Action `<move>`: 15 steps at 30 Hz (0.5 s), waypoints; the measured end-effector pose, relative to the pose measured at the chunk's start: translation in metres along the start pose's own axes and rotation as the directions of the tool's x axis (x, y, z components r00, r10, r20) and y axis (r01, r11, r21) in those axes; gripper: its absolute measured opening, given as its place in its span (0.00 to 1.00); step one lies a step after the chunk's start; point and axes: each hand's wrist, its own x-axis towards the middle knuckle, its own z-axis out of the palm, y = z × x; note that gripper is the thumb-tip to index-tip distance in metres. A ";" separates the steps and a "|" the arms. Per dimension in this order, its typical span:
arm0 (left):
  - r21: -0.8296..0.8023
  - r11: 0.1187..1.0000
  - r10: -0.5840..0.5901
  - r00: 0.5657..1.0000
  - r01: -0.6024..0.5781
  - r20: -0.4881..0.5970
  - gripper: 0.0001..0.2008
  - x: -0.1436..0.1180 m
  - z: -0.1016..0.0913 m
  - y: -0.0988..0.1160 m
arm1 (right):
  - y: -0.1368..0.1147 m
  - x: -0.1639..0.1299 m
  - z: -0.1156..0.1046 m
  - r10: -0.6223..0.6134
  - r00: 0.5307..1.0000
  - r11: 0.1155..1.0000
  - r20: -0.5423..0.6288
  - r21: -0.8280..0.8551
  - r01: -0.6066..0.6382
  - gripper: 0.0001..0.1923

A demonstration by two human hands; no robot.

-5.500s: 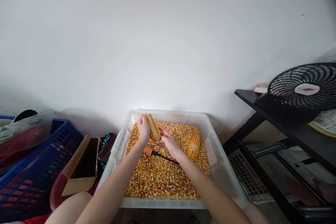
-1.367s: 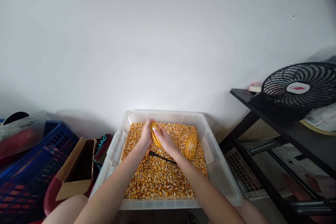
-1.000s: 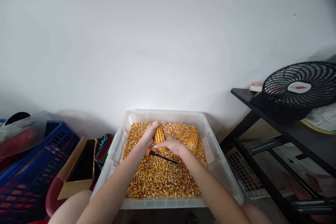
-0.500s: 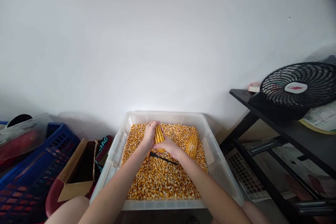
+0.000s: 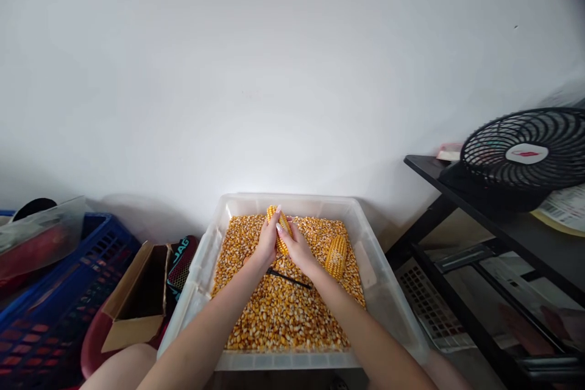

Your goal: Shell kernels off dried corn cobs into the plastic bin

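Note:
An ear of corn is gripped between both my hands, tilted, just over the loose kernels. My left hand wraps its left side, and my right hand closes on its right side with the thumb across the front. Loose yellow corn kernels fill a translucent plastic bin. A second ear of corn lies on the kernels to the right. Below my hands rests a thin black-shafted tool; its other end is partly hidden by my left forearm.
To the left stand a blue crate, an open cardboard box in a red basin, and a black mesh item with lettering. A black rack on the right carries a fan. Behind the bin rises a white wall.
The ear of corn has turned in my hands, its top now leaning left. My right hand has moved up along it, and both thumbs now lie across its front.

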 end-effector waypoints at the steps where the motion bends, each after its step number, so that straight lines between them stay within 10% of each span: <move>1: 0.004 1.000 0.010 1.000 -0.010 -0.015 0.16 -0.001 0.000 0.001 | 0.000 0.000 0.001 -0.026 1.000 1.000 -0.013 -0.010 0.026 0.25; 15: -0.006 1.000 0.015 0.998 -0.015 -0.060 0.16 0.006 -0.008 -0.007 | 0.003 0.000 0.007 -0.009 1.000 0.982 -0.022 -0.186 0.005 0.28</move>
